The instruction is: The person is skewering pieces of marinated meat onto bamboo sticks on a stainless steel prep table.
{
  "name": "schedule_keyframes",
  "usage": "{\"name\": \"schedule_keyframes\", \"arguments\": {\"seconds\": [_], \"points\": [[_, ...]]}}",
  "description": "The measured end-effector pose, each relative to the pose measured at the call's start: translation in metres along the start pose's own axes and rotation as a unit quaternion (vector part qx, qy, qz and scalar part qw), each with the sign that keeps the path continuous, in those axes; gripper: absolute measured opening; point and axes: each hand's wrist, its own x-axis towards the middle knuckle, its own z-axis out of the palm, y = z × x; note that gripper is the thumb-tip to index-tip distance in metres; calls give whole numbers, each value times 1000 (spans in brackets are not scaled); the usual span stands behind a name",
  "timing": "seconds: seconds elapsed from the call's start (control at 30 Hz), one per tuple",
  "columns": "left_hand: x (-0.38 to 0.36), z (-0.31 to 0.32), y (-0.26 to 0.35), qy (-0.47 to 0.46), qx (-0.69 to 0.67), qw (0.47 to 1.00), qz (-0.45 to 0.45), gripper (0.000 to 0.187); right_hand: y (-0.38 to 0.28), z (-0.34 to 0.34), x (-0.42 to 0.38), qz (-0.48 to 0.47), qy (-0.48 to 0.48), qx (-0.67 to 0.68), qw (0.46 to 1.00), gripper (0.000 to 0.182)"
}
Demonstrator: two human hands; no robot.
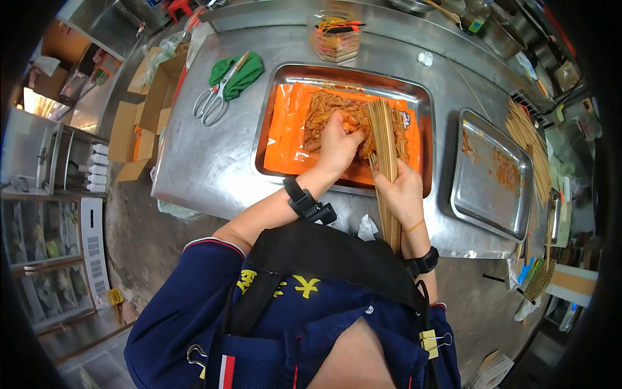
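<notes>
A wide steel tray (pixel 260 150) holds an orange plastic bag (pixel 280 133) with a heap of sauce-coated meat strips (pixel 322 104) on it. My left hand (pixel 338 144) is over the meat, its sauce-smeared fingers curled and closed around some of it beside the skewers. What lies between the fingertips is partly hidden. In my right hand (pixel 403 193) is a thick bundle of thin bamboo skewers (pixel 385 133), gripped near its middle. The bundle's upper end leans over the meat, and its lower end points towards my body.
Scissors (pixel 217 97) lie by a green cloth (pixel 245 74) on the steel table (pixel 194 155). A clear container (pixel 335 40) stands at the back. To the right are a sauce-stained tray (pixel 487 194) and more skewers (pixel 528 136). Crumpled tissue (pixel 367 228) sits near the front edge.
</notes>
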Motion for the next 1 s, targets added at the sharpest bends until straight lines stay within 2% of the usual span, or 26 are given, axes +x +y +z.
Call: {"name": "schedule_keyframes", "arguments": {"seconds": [0.1, 0.2, 0.3, 0.33, 0.43, 0.53, 0.57, 0.67, 1.0], "points": [[6, 1, 3, 4, 20, 1000, -7, 24, -7, -2, -1, 144, -112, 226, 957, 21], [15, 3, -5, 11, 64, 998, 13, 22, -4, -3, 3, 139, -152, 333, 920, 23], [20, -2, -19, 0, 158, 987, 32, 21, 10, 3, 7, 143, -146, 387, 899, 23], [20, -3, -19, -5, 195, 980, 36, 21, 10, 3, 8, 149, -145, 379, 902, 25], [20, -9, -14, -12, 137, 990, 10, 15, 10, 2, 8, 167, -137, 354, 910, 27], [10, -17, 13, -63, 39, 981, -180, 11, 6, 2, 10, 170, -129, 335, 918, 27], [4, -17, 24, -83, -12, 969, -234, 17, 8, 2, 11, 168, -127, 333, 919, 27], [-5, -21, 15, -151, -38, 967, -203, 18, 10, 5, 10, 163, -129, 333, 920, 25], [-4, -25, 11, -166, -52, 963, -204, 12, 10, 6, 8, 165, -86, 344, 920, 18]]}}
